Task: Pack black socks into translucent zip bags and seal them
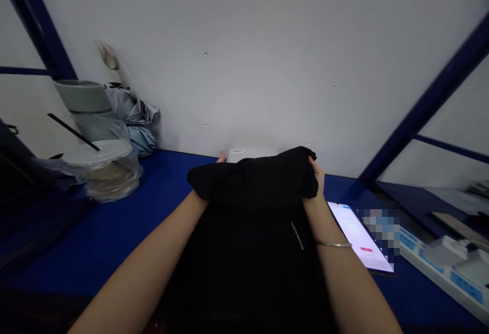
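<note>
A black piece of clothing with pale lettering near its right side hangs in front of me, its top part folded over; which kind of clothing it is cannot be made out. On its left side is my left hand, mostly hidden by the fabric with one fingertip showing past the top edge. My right hand grips the right edge, fingers wrapped round the fabric near the upper corner. Just behind the fabric, a white box-like object shows in part.
A lit phone lies right of my forearm, beside a white power strip with plugs. Left on the blue tabletop are a bagged lidded cup with a black straw, a pale green container and a folded umbrella.
</note>
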Demonstrator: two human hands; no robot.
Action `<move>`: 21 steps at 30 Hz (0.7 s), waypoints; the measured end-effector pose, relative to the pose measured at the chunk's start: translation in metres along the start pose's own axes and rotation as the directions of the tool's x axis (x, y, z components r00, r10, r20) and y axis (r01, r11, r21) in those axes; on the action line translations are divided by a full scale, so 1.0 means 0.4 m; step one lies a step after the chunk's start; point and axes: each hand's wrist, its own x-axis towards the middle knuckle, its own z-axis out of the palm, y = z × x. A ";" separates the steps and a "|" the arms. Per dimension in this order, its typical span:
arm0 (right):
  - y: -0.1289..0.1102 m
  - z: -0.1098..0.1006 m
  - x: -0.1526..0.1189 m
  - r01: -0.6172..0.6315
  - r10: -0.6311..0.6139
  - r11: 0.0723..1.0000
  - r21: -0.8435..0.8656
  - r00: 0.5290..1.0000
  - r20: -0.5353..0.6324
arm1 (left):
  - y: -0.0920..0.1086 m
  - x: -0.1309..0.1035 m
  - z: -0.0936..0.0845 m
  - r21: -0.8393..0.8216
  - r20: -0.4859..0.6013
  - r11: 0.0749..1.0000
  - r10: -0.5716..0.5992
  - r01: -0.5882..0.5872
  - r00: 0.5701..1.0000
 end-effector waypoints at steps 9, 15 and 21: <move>-0.034 -0.011 -0.015 -0.131 0.131 0.988 -0.079 0.991 -0.006 | 0.048 0.008 -0.070 0.029 0.855 0.929 -0.214 0.369 0.472; -0.061 -0.021 -0.047 -0.170 0.187 0.976 -0.134 0.974 0.130 | 0.105 0.012 -0.107 0.154 0.794 0.986 -0.164 0.066 0.585; -0.082 -0.050 -0.052 -0.148 0.332 0.872 -0.467 0.880 0.341 | 0.094 0.020 -0.134 0.309 0.813 0.949 -0.231 -0.060 0.534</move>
